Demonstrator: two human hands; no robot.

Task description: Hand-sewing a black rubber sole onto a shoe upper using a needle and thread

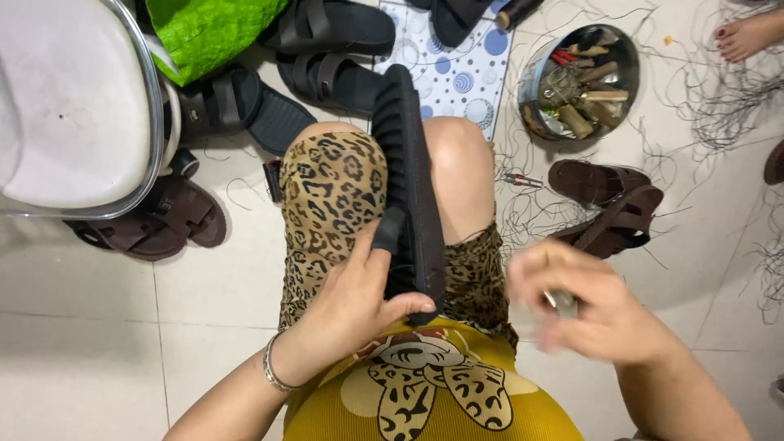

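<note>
While the left hand (359,298) clamps the black sandal (411,192) between the knees at frame centre, the blurred right hand (584,298) pinches a small tool (563,304), seemingly mid-stitch; pulling the thread taut looks next.

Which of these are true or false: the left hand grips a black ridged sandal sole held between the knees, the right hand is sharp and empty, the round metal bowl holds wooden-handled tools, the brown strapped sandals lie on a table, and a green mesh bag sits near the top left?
1. The left hand grips the black ridged sandal sole held between the knees. True.
2. The right hand is sharp and empty. False: it is motion-blurred and holds a small greyish object I cannot identify.
3. The round metal bowl holds wooden-handled tools. True.
4. The brown strapped sandals lie on a table. False: they lie on the pale tiled floor.
5. A green mesh bag sits near the top left. True.
</note>
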